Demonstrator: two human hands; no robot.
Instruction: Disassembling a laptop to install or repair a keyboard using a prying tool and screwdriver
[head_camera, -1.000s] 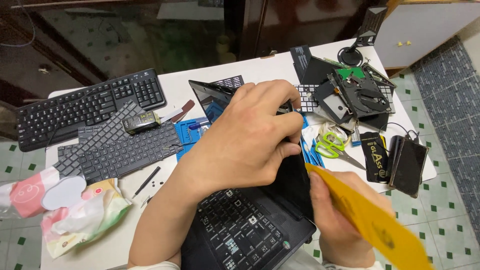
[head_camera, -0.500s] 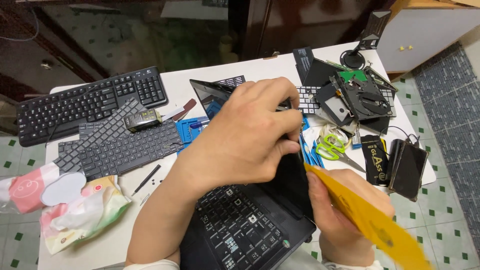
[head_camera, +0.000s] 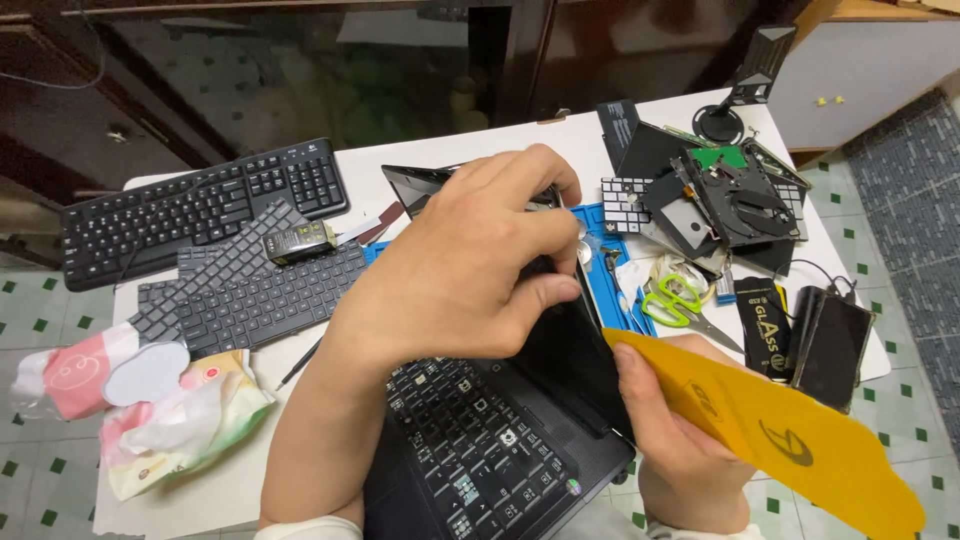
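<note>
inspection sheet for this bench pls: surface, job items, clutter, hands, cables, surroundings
Surface: white table, crowded.
Job's things: black laptop, open, at the near edge, its screen tilted; yellow pry card at the screen's right edge.
Clutter: black desktop keyboard, loose laptop keyboards, small box on them, wet-wipe packs, green-handled scissors, blue mat, dismantled laptop parts, dark phone.
Hands: left hand grips the screen's top edge; right hand holds the pry card.
Cables: thin dark cable near the phone.
Surroundings: green-and-white tiled floor, dark wooden cabinet.
</note>
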